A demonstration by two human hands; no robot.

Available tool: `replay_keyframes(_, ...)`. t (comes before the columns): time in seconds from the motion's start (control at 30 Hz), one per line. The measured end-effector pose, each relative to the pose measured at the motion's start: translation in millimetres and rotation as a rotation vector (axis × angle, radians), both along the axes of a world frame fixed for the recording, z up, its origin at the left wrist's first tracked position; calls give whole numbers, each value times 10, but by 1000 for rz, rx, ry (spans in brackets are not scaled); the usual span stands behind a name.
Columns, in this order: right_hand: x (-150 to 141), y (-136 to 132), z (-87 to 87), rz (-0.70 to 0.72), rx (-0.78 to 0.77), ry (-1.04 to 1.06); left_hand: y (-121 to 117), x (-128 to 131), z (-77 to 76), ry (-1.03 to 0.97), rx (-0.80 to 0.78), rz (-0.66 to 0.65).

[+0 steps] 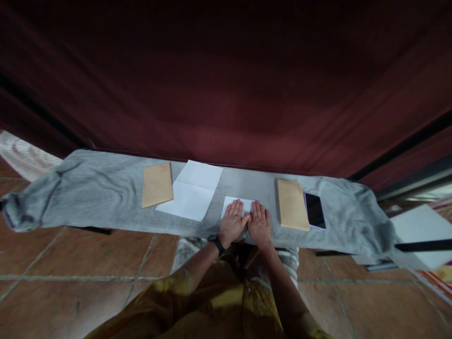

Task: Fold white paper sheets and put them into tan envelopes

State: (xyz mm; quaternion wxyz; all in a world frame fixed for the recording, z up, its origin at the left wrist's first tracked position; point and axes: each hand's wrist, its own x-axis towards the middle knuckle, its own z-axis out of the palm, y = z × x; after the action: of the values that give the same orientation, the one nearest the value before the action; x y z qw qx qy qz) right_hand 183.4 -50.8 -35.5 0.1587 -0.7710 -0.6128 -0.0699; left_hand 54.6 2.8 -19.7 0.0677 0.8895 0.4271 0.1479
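My left hand (233, 222) and my right hand (259, 223) lie flat, side by side, on a folded sheet of white paper (230, 201). Their fingers are stretched out and point away from me, and the thumbs meet near the middle. Much of the folded paper is hidden beneath them. To the left lies a larger white sheet (194, 193) with creases across it. One corner of it is next to a brown envelope (157, 185). On the right is a thicker stack of brown envelopes (292, 205).
A phone (315, 210) with a dark screen lies just right of the envelope stack. Grey cloth (106, 188) covers the narrow table and bunches at both ends. A dark red curtain-like panel (226, 117) rises behind it. Tiled floor (88, 263) shows below.
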Motion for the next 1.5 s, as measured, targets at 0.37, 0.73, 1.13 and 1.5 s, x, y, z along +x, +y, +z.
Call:
replay_keyframes(0.37,-34,35,-40,-14,113,68,243,-351,-33,90,7,113)
replay_keyframes(0.73,-433,-62,-1,154,86,15,232,-349,-10,117,16,102)
replay_keyframes(1.13,-194,-363,-112,43,113,-2,202,-348,9,78,0,143)
replay_keyframes(1.5,-198,-403,-55,81,25,-29,-206,150,94,9,-59,-215)
